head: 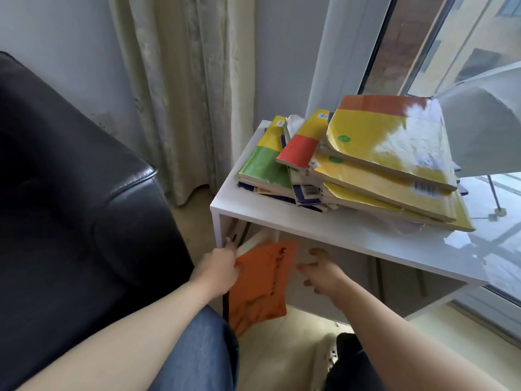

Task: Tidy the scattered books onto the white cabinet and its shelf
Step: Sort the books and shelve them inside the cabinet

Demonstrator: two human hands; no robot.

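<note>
Gripping the upper left edge of an orange book (260, 280), your left hand (218, 268) has its fingers closed around the cover, with the fingertips up against the cabinet's left wall at the mouth of the shelf. Your right hand (321, 273) hangs just to the right of that book with its fingers spread and curled, holding nothing; whether a fingertip grazes the cover you cannot tell from here. The orange book stands tilted, its top end inside the open shelf of the white cabinet (310, 225) and its bottom end hanging out below, over the pale floor. Dark writing runs down its cover, but it is too blurred to read. Behind it in the shelf a pale book edge shows. On top of the cabinet sits an untidy pile of books (366, 165) with yellow, red and green covers, some fanned out to the right past the edge; a green round sticker and barcode labels show on the yellow ones, their print unreadable. A black leather sofa (70, 179) stands to the left, a curtain (183, 80) behind.
</note>
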